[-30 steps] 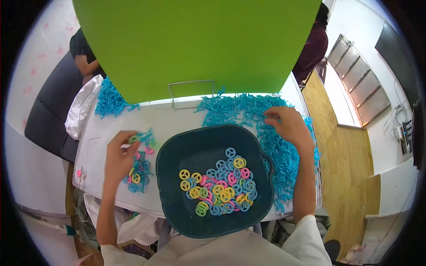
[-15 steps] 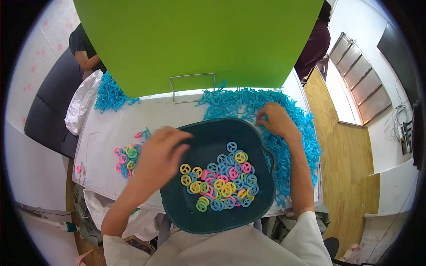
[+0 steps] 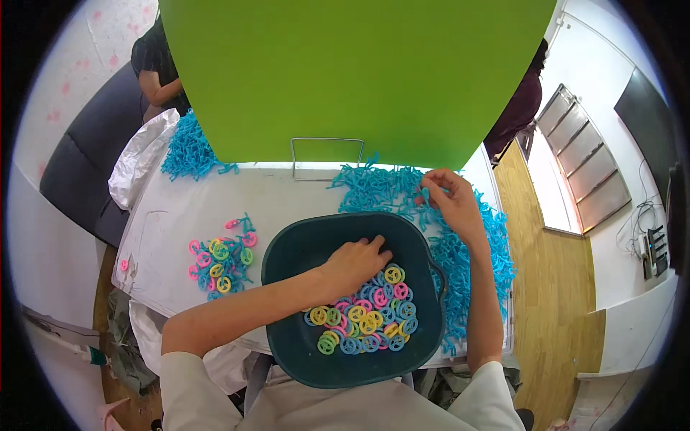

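Note:
My left hand is inside the dark green basin, over the far edge of a heap of small spoked plastic wheels in blue, yellow, pink and green. Its thumb and forefinger are a little apart, with nothing visible between them; the hand hides some wheels. At the back right, my right hand pinches a small blue plastic stick piece above a wide pile of similar blue pieces. To the left of the basin lies a small cluster of wheels joined to blue pieces.
A tall green panel with a wire frame at its foot stands across the white table. Another blue pile lies at the far left beside a silvery bag. People are partly visible behind the panel on both sides.
My left hand has moved right from beside the basin's left rim down into it. My right hand has turned and now shows a blue piece at its fingertips. The view has shifted slightly.

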`<action>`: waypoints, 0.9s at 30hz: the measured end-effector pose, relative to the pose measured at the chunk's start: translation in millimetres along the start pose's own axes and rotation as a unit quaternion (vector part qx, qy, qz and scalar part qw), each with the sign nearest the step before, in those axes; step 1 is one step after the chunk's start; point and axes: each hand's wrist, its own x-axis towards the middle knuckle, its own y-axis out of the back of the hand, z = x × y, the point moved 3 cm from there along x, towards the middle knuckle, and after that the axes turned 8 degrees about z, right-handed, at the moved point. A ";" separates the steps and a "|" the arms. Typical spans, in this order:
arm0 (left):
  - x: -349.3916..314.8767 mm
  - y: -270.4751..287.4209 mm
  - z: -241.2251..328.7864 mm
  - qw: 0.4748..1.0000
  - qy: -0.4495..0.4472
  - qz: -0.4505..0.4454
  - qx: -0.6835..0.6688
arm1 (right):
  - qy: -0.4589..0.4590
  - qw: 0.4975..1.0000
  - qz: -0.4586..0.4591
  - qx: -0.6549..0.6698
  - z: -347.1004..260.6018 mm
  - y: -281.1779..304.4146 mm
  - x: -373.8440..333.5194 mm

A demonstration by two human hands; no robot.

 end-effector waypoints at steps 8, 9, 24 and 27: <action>7.2 33.3 -9.3 0.995 0.065 0.071 -0.026 | 0.093 0.993 0.060 -0.031 -2.1 7.0 -0.5; 10.0 45.2 -12.5 0.975 0.102 0.171 -0.100 | 0.092 0.993 0.064 -0.032 -3.9 7.9 -2.8; 5.7 69.6 -24.9 0.677 0.307 0.294 -0.601 | -0.066 0.976 -0.108 0.177 -40.5 -35.4 -35.0; 2.1 62.4 -33.6 0.617 0.344 0.294 -0.645 | -0.106 0.904 -0.185 0.371 -39.4 -39.7 -35.3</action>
